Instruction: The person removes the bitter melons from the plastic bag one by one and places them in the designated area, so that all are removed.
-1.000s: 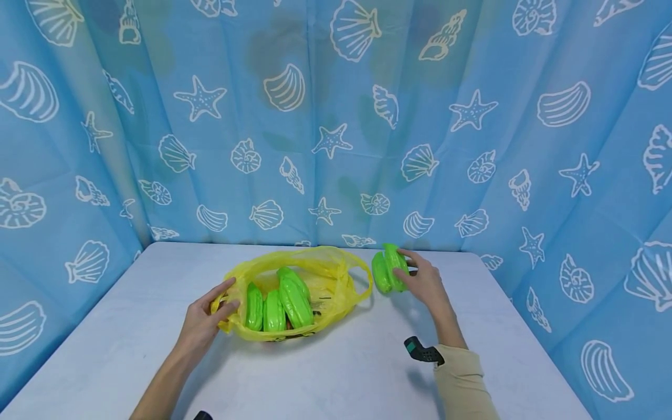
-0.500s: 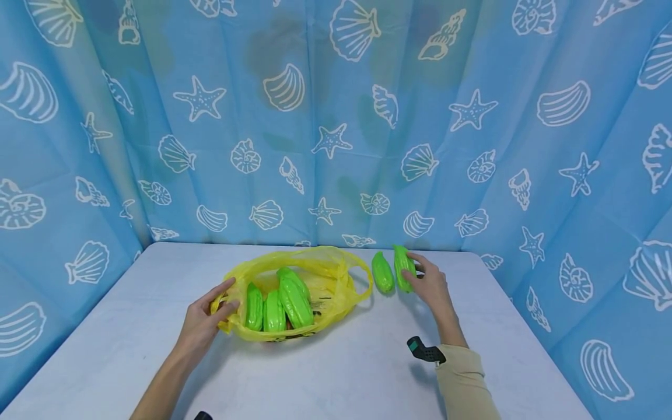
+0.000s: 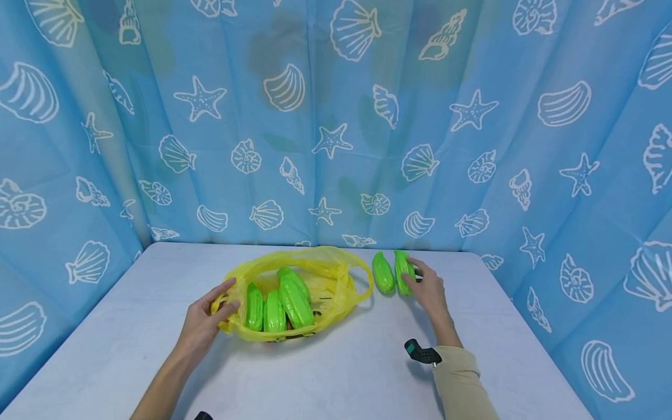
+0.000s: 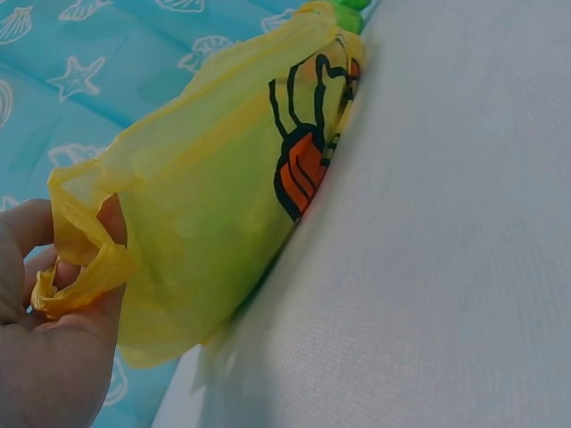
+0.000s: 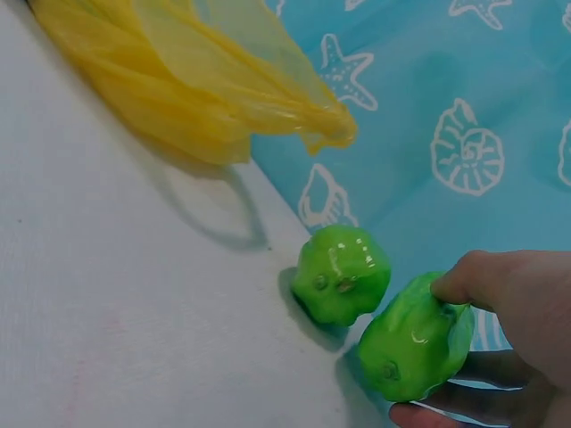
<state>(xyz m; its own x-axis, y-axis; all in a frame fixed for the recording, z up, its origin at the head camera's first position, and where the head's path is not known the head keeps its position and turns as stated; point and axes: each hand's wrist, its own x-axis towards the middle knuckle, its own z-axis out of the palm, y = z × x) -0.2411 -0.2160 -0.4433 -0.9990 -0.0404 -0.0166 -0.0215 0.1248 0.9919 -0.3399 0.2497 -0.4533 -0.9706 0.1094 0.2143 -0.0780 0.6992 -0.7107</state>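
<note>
My right hand [image 3: 431, 291] grips a shiny green ridged gourd [image 3: 403, 269] between thumb and fingers, at the back right of the table. In the right wrist view, the thumb presses the top of this gourd [image 5: 406, 343] and the fingers lie beneath. A second, similar gourd [image 3: 382, 273] lies just left of it on the table. My left hand [image 3: 202, 321] holds the left handle of a yellow plastic bag [image 3: 343, 286], whose mouth gapes. Several more green gourds [image 3: 296, 300] lie inside. In the left wrist view, the bag's handle [image 4: 85, 276] loops through my fingers.
The white table [image 3: 325, 379] ends at a blue curtain [image 3: 336, 175] printed with shells and starfish. The bag's right handle loop [image 3: 367, 280] stands beside the loose gourd. A black device [image 3: 422, 353] is strapped to my right wrist.
My right hand has shifted one gourd rightward, apart from the second gourd, then slightly down towards me. The left hand and bag have stayed in place.
</note>
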